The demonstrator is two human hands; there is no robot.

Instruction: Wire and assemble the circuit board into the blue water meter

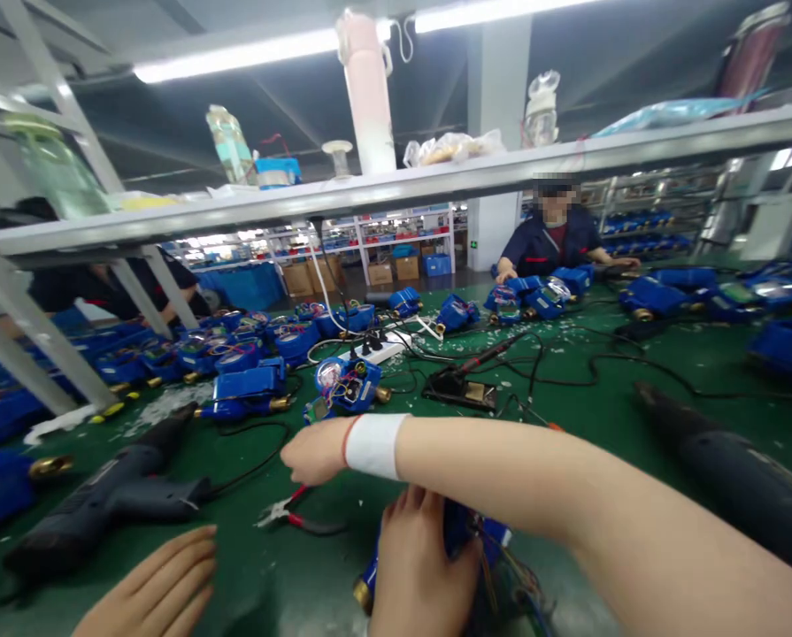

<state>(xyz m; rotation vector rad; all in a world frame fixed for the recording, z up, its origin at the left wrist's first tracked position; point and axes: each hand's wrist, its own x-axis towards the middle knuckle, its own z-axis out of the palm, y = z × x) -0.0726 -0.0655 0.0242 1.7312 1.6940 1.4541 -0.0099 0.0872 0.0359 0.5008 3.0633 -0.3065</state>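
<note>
My left hand [422, 562] is wrapped over a blue meter body [458, 531] with a brass fitting [362, 594] and loose thin wires [519, 579]. From the right, my right arm, with a white wristband, crosses above it. At its end, my right hand [319, 449] has its back towards me, its fingers hidden. Just below that hand lie side cutters with red handles [296, 520]; one handle runs up to the hand's edge, and contact is unclear. Behind the hand stands another blue meter [359, 387] with exposed wiring and a small circuit board.
Another person's open hand [160, 584] enters at lower left. Heat guns lie left [103, 504] and right [734, 469]. A soldering iron stand [462, 389], power strip [386, 349] and cables cross the green bench. Overhead is a shelf [435, 181] holding bottles. A co-worker [555, 230] sits opposite.
</note>
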